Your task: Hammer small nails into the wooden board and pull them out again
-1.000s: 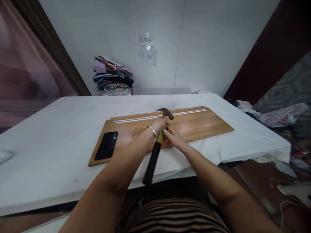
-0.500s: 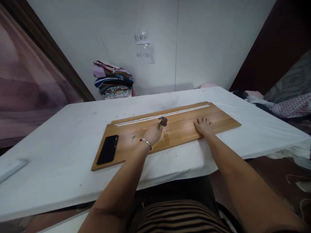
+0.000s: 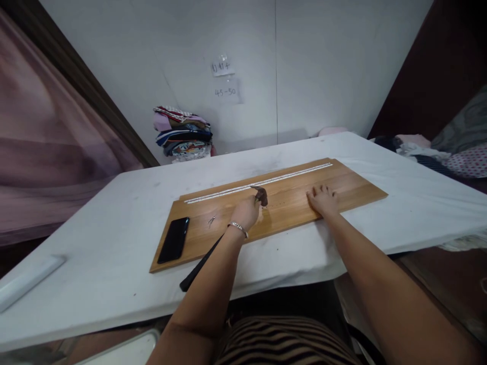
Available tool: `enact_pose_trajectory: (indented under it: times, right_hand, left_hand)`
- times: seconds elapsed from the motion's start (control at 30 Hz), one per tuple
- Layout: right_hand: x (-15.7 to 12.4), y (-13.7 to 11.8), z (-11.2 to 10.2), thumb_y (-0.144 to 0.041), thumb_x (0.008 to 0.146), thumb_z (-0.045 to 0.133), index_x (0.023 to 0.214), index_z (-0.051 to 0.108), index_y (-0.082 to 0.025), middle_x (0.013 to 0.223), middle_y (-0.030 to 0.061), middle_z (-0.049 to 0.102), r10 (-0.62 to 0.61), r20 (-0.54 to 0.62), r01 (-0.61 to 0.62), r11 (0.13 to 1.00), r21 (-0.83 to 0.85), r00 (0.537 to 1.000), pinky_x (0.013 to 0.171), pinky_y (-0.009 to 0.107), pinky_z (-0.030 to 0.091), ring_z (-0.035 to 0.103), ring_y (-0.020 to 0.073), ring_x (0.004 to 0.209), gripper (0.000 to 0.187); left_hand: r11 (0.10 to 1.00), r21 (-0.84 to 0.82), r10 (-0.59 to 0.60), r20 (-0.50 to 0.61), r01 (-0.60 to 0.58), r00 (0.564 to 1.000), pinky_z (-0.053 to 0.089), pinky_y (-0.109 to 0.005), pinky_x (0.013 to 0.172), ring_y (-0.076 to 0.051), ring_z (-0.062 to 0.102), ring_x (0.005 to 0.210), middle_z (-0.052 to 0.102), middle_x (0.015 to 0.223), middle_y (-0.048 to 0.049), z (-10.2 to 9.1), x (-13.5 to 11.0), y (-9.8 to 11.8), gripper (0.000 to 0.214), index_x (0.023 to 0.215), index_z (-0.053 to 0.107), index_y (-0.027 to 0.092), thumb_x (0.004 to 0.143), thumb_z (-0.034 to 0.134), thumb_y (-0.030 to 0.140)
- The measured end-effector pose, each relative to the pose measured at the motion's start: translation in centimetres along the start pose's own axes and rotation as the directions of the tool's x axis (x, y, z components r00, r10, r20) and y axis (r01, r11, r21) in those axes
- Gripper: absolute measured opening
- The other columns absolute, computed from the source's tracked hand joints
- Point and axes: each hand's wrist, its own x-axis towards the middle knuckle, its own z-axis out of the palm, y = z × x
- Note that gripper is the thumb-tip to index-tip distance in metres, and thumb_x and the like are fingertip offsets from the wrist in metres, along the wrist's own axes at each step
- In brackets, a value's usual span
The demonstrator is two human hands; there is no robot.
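Hammer (image 3: 261, 196) is sitting in my left grip (image 3: 245, 212), which is wrapping firmly around it close to the head; the head is poking out ahead of the fingers, over the wooden board (image 3: 224, 203), and I am not managing to tell whether it is touching. Its black handle (image 3: 201, 262) is slanting back from that grip, showing left of the wrist, where a bracelet (image 3: 238, 229) is circling. My right grip (image 3: 323, 200) is resting on the board well to the right, fingers spread and slightly bent, holding nothing that I am seeing. Between both grips, small dark marks (image 3: 280, 204) are dotting the wood. Left of the hammer grip, thin nails (image 3: 211, 221) are lying loose, and a phone (image 3: 174, 240) is lying farther left. Beyond it, white strips (image 3: 220, 191) are running along the board, which is lying on the white-covered surface (image 3: 114, 243).
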Motion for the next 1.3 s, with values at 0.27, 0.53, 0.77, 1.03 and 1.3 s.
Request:
enact_pose_trajectory:
  times: [0.27, 0.53, 0.77, 1.03, 1.3]
  right_hand:
    - [0.0, -0.1, 0.1, -0.046, 0.104, 0.026, 0.137, 0.063, -0.015, 0.157, 0.0200, 0.049, 0.004, -0.010, -0.003, 1.000, 0.005, 1.000, 0.115, 0.054, 0.029, 0.039, 0.0340, 0.144, 0.058]
    - [-0.1, 0.0, 0.1, -0.046, 0.104, 0.026, 0.135, 0.063, -0.015, 0.152, 0.0201, 0.052, -0.002, -0.015, 0.002, 1.000, -0.003, 1.000, 0.114, 0.054, 0.030, 0.041, 0.0340, 0.141, 0.057]
    - [-0.2, -0.1, 0.0, -0.046, 0.104, 0.027, 0.135, 0.063, -0.015, 0.153, 0.0199, 0.052, 0.002, -0.018, -0.002, 1.000, -0.004, 1.000, 0.115, 0.055, 0.029, 0.042, 0.0339, 0.141, 0.057]
    - [-0.1, 0.0, 0.1, -0.047, 0.104, 0.026, 0.135, 0.063, -0.016, 0.154, 0.0201, 0.052, -0.003, -0.022, 0.002, 1.000, -0.009, 1.000, 0.114, 0.054, 0.030, 0.041, 0.0342, 0.142, 0.057]
    - [-0.2, 0.0, 0.2, -0.053, 0.105, 0.025, 0.138, 0.060, -0.013, 0.155, 0.0217, 0.050, -0.006, -0.020, 0.005, 1.000, -0.012, 1.000, 0.114, 0.054, 0.029, 0.040, 0.0352, 0.143, 0.063]
  left_hand:
    - [1.000, 0.008, 0.006, 0.026, -0.007, 1.000, 0.050, -0.033, 0.085, -0.029, 0.071, 0.110, 0.075, 0.118, -0.0192, 0.4, 0.6, 0.6, 0.035, 0.122, 0.068, 0.014, 0.104, 0.044, 0.031]
    - [1.000, 0.020, 0.009, 0.031, -0.009, 0.999, 0.051, -0.034, 0.086, -0.029, 0.072, 0.108, 0.076, 0.115, -0.0202, 0.8, 1.1, 0.1, 0.032, 0.114, 0.070, 0.014, 0.103, 0.043, 0.029]
    - [1.000, 0.025, 0.009, 0.018, -0.009, 1.000, 0.050, -0.033, 0.086, -0.028, 0.072, 0.109, 0.076, 0.115, -0.0194, 0.6, 1.0, 0.2, 0.033, 0.119, 0.068, 0.013, 0.104, 0.043, 0.029]
    - [1.000, -0.013, 0.020, 0.025, -0.019, 1.000, 0.050, -0.033, 0.088, -0.028, 0.072, 0.110, 0.076, 0.117, -0.0194, 0.6, 0.8, 0.1, 0.031, 0.115, 0.070, 0.014, 0.103, 0.044, 0.028]
    - [1.000, -0.002, 0.017, 0.018, -0.017, 1.000, 0.050, -0.031, 0.085, -0.028, 0.072, 0.108, 0.076, 0.116, -0.0192, 0.9, 0.8, 0.0, 0.031, 0.115, 0.068, 0.013, 0.103, 0.044, 0.029]
